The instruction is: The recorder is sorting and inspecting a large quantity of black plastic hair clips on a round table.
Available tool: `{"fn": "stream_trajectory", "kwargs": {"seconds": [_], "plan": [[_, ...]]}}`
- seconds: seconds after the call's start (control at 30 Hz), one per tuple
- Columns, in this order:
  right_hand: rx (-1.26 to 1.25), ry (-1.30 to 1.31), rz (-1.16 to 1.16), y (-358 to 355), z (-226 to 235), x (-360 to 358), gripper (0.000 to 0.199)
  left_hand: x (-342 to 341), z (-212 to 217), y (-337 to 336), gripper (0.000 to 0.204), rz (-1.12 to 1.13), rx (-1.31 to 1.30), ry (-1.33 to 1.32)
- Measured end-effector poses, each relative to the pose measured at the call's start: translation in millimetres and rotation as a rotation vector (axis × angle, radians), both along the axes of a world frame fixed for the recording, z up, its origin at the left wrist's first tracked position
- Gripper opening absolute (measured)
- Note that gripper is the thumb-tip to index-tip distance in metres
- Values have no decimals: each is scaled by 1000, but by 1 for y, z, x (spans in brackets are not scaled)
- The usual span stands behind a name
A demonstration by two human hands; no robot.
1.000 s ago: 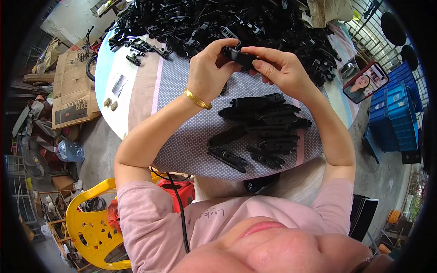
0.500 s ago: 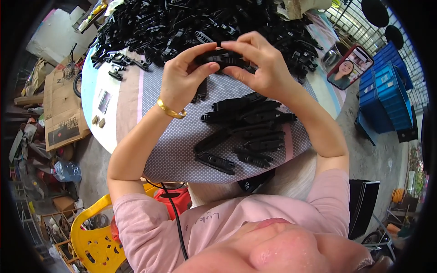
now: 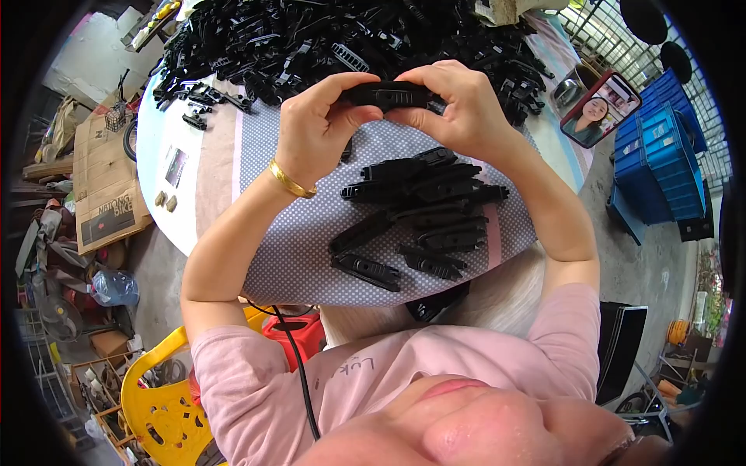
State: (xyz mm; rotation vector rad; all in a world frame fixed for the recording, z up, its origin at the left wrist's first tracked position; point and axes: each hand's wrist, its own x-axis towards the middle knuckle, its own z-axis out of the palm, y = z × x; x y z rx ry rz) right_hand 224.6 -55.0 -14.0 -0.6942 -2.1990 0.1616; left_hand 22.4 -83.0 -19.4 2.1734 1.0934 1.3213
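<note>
My left hand (image 3: 317,132) and my right hand (image 3: 465,109) hold a long black plastic part (image 3: 388,95) between them, one at each end. Thumbs press from below and fingers from above, and a row of slots shows on its face. The part is raised over the table, in front of a large heap of black plastic pieces (image 3: 272,46). Closer to my body lies a loose cluster of similar long black parts (image 3: 439,206), some overlapping. A smaller dark piece (image 3: 346,149) lies partly hidden beside my left wrist.
The round table wears a dotted and striped cloth (image 3: 291,272). A phone showing a person on its screen (image 3: 600,110) stands at the right by a metal cup (image 3: 571,89). Beyond are blue crates (image 3: 660,167); a yellow chair (image 3: 159,404) stands lower left. Small black pieces (image 3: 206,101) lie left.
The held black part has been turned, so its slotted face shows more plainly. Both hands have shifted slightly, and the fingertips on top have moved apart. The cluster on the table looks unchanged.
</note>
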Motion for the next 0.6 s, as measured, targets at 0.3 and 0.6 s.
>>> {"fn": "stream_trajectory", "kwargs": {"seconds": [0.3,0.6], "plan": [[-634,134,319,18,7,11,33,-2,5,-3,31,-68,-200,-140],[-238,204,-255,107,-29,62,27,24,2,-32,36,-561,281,178]]}}
